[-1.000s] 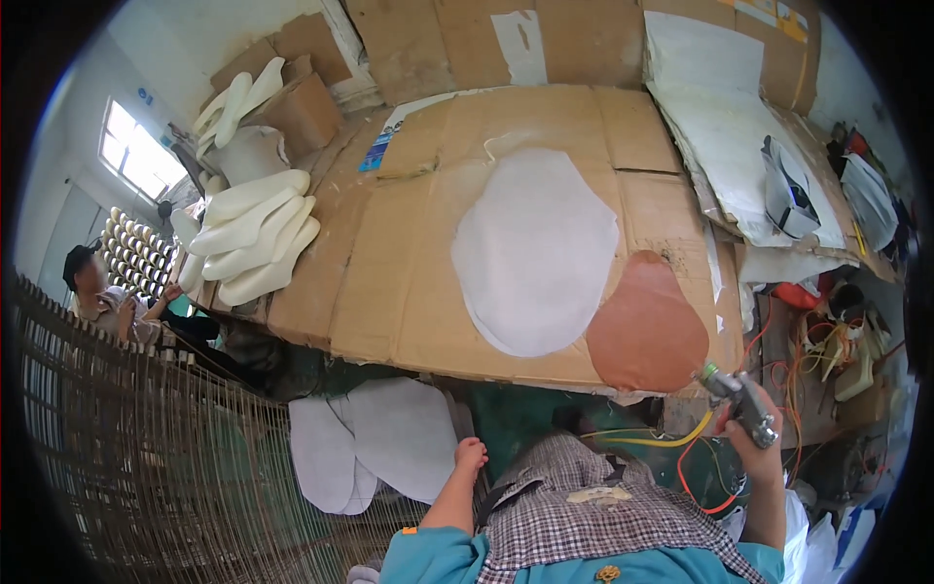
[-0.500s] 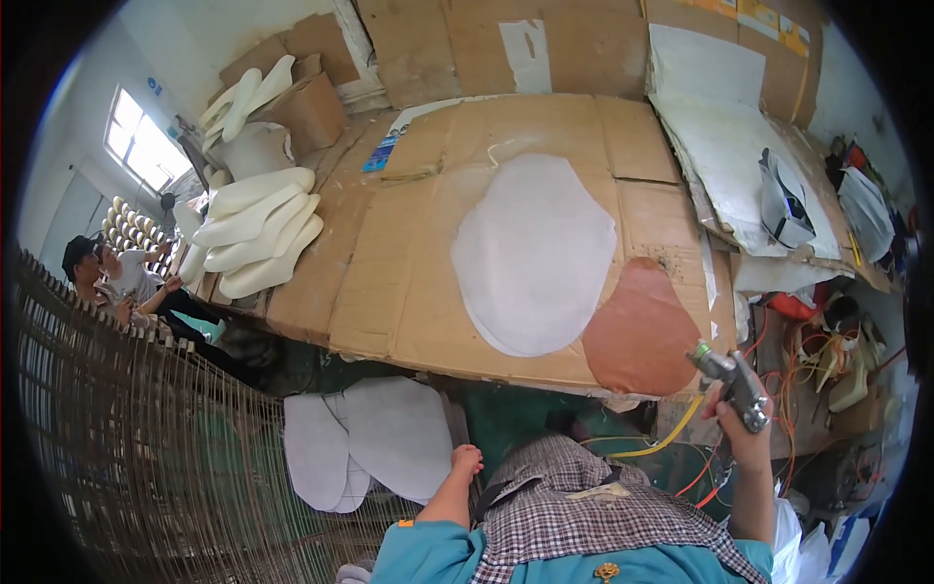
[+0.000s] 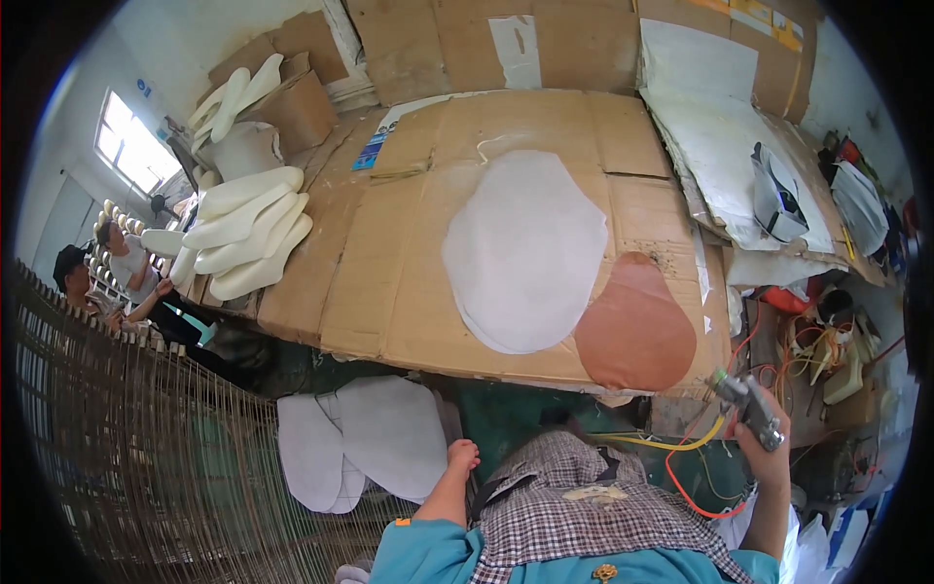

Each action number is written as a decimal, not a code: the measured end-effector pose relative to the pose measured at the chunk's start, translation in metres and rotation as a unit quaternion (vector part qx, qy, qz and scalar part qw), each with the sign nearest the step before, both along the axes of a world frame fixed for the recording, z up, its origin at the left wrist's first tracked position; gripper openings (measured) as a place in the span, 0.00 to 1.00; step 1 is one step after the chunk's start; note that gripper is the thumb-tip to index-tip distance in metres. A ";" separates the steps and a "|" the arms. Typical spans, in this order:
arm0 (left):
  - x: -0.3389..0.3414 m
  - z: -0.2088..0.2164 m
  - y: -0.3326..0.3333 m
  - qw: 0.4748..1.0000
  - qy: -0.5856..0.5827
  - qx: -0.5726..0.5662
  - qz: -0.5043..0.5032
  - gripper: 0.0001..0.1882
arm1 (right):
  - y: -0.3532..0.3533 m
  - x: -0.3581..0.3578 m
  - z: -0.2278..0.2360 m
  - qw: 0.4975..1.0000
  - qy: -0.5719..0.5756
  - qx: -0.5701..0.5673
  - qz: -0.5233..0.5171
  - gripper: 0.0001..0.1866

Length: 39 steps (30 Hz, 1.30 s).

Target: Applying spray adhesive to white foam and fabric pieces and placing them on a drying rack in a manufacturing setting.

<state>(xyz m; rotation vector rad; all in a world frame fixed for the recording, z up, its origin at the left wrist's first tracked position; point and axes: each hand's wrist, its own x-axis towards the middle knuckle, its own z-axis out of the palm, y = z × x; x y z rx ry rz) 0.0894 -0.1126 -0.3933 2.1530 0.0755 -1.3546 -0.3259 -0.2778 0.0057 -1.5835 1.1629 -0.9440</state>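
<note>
My right hand (image 3: 764,425) is wrapped round a grey metal spray gun (image 3: 747,407) with a green tip, just off the table's front right edge. A yellow hose (image 3: 681,445) runs to the gun. My left hand (image 3: 463,455) is curled closed low in front of my apron, with nothing visible in it. It is nearest to several pale grey shaped sheets (image 3: 384,433) beside the rack. On the cardboard-covered table, a brown leather-like piece (image 3: 637,326) lies flat near the front right. Left of it rests a larger pale grey sheet (image 3: 525,253), apparently with another beneath.
White foam-like shapes (image 3: 248,234) are stacked at the table's left end. A wire-like rack (image 3: 165,448) fills the lower left. Two people (image 3: 126,263) are beyond it. At the right are a white-covered surface (image 3: 710,146) and tangled orange hoses (image 3: 803,341).
My right hand and the spray gun have shifted right and slightly down, away from the brown piece. My left hand stays curled. The whole view has shifted slightly.
</note>
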 end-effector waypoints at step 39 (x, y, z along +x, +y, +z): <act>0.021 0.103 -0.264 0.896 -0.391 -0.004 -0.211 0.11 | -0.046 0.017 -0.020 0.992 -0.108 0.059 0.001 0.28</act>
